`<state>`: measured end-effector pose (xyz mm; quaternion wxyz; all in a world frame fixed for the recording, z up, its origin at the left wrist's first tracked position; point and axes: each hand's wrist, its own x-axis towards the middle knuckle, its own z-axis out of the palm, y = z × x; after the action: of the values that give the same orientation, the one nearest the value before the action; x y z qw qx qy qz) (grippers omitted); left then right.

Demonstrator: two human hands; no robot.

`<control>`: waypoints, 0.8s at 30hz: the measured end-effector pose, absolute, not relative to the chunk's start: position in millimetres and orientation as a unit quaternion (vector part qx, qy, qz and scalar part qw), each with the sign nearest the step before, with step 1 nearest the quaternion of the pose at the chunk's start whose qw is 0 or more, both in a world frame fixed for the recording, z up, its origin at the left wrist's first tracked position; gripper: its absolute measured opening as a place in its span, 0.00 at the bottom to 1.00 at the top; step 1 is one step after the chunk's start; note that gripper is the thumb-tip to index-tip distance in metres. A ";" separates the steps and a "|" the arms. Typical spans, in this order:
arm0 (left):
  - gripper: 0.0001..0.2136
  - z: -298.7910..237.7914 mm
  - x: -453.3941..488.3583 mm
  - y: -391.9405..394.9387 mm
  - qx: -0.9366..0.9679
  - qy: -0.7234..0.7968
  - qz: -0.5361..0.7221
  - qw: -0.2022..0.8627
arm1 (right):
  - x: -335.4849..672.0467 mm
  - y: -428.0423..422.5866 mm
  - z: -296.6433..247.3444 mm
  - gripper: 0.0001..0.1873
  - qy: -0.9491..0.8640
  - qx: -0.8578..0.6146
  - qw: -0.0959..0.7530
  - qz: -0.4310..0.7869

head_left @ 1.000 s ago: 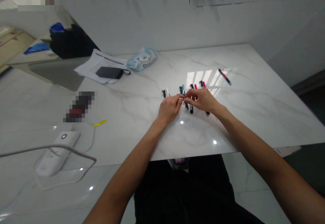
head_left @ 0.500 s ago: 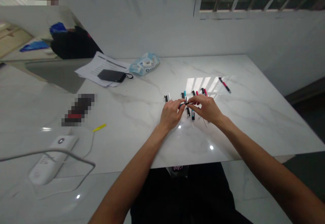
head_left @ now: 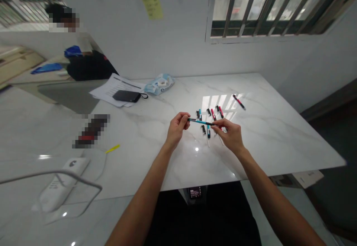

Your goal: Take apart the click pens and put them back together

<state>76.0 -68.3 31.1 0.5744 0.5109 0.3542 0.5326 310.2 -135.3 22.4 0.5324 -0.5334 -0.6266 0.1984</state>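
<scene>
Narrow grips, our left hand (head_left: 176, 130) and right hand (head_left: 231, 138), pinched the teal pen (head_left: 201, 121) by both ends; it seemed light, stiff, slippery.

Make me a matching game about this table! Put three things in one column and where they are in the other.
Things:
1. teal and black pen
2. red and black pen
3. black case with a cord loop

Places:
A. lying alone, away from the other pens
B. on sheets of paper
C. held between the left hand and the right hand

Right pairs: 1-C, 2-A, 3-B.
</scene>
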 end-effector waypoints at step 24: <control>0.21 34.0 88.4 -121.1 0.301 0.159 0.379 0.860 | 324.4 -136.1 24.9 0.03 -0.758 -0.477 0.433 0.105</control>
<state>88.4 -121.1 34.0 0.8603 0.3015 0.1586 0.3792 324.4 -136.1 24.9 0.4327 -0.4771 -0.7576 0.1055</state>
